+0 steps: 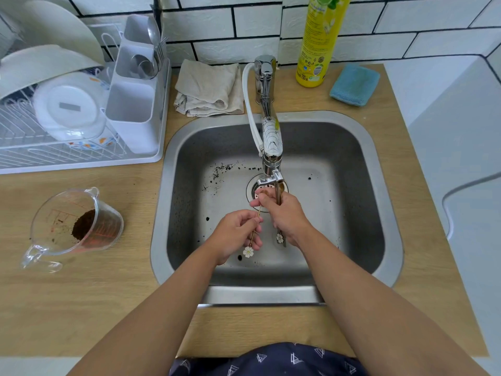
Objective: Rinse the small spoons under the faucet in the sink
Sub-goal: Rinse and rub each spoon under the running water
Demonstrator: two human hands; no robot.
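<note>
White dish rack (81, 158) with plates upper left, clear measuring jug (77, 226) holding coffee grounds at left on wooden counter (81, 294), beige cloth (210, 89), yellow bottle (321, 42), blue sponge (355, 84) along top.

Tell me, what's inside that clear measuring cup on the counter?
The clear measuring cup lies tipped on its side on the wooden counter, left of the sink. Inside is a small dark brown heap, like coffee grounds, with a few specks. The glare hides any finer residue.
</note>
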